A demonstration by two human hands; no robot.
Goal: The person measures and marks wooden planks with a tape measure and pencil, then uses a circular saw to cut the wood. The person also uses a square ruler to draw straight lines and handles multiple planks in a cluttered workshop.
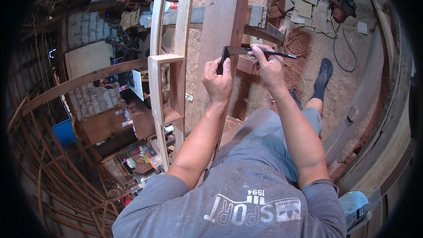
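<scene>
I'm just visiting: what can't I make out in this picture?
All in the head view:
Dark L-shaped tool: partly covered by the left hand.
Slim dark pen-like tool: partly covered by the right hand.
Wide board: far end cut off by the upper edge.
Jumbled items, lower left: too small.

- The torso is covered by a faded dark-grey T-shirt [176, 213], its cloth marked with pale smudges and specks.
- Its front is printed with white lettering [233, 211], and a pale rectangular panel [288, 211] is set at one end.
- The upper arms are covered by a short left sleeve [154, 191] and a short right sleeve [325, 202], both in plain grey.
- The left hand [218, 83] and right hand [269, 69] are left bare.
- Blue-grey shorts [264, 125] are worn.
- One foot is clad in a dark sock [318, 90] and a dark shoe [325, 70].
</scene>
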